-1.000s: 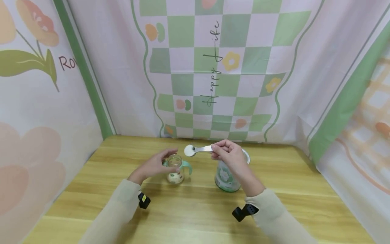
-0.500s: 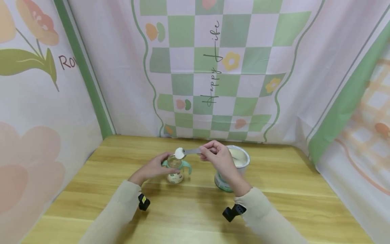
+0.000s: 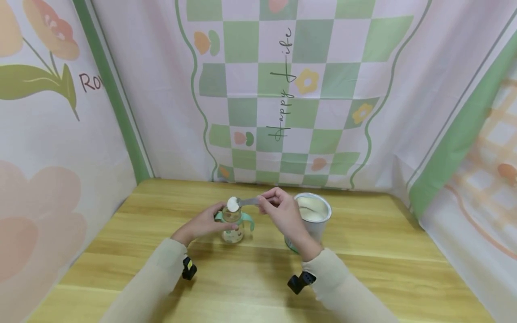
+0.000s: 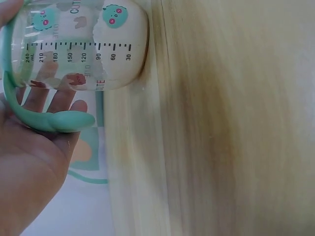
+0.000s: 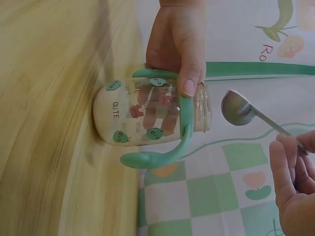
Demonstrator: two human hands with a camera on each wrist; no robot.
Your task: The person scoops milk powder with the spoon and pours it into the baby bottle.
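A clear baby bottle [image 3: 233,235] with a green two-handled ring [image 5: 187,110] stands upright and uncapped on the table. My left hand [image 3: 204,222] holds it, the thumb over the ring and the fingers behind the glass. Pale powder fills its lower part, up to around the 90 mark in the left wrist view [image 4: 118,54]. In my right hand [image 3: 284,214], fingertips pinch the handle of a metal measuring spoon [image 5: 237,109]. Heaped white powder [image 3: 233,204] sits in the spoon's bowl, just above the bottle's open mouth. The right wrist view shows a gap between spoon and mouth.
To the right stands an open can [image 3: 319,229] of pale powder, partly behind my right hand and wrist. The wooden table [image 3: 250,287] ends at a checked curtain [image 3: 274,89] at the back. Printed cloth hangs on both sides.
My right hand has carried the filled spoon left from near the can to above the bottle's mouth. My left hand's fingers have closed in on the bottle. The can's opening now shows.
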